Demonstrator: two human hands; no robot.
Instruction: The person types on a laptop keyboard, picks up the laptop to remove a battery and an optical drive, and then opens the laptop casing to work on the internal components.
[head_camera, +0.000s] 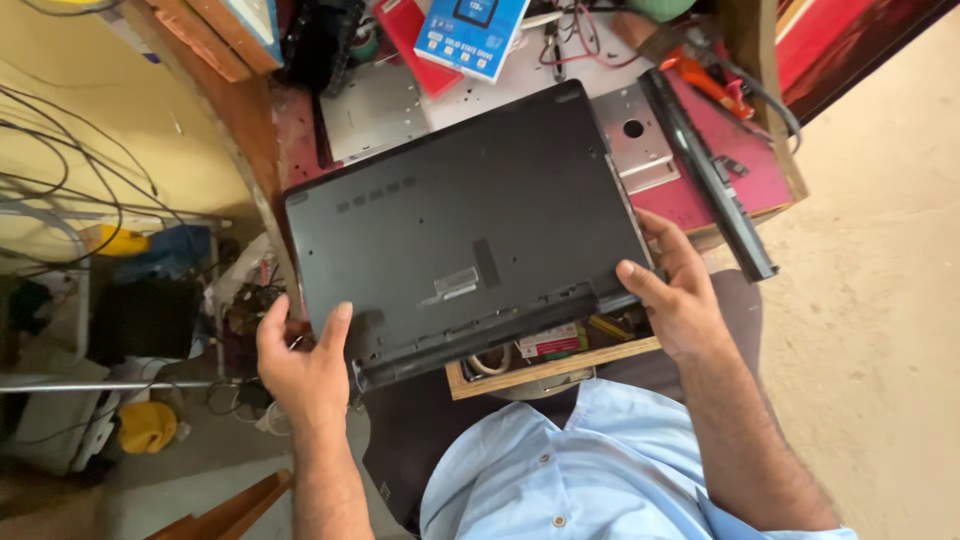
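Black laptop held underside-up over a cluttered workbench

The laptop (460, 230) is closed, its matte black base facing up with a row of small vent slots and a silver label; it lies tilted, the near edge overhanging the bench, gripped at both near corners.

A long black battery bar (712, 175) lies across the red bench's (700, 195) right edge. A blue-and-white box (470, 35) sits at its far edge, beside a red packet (405, 40). Orange-handled pliers (705, 82) rest near the far right corner.
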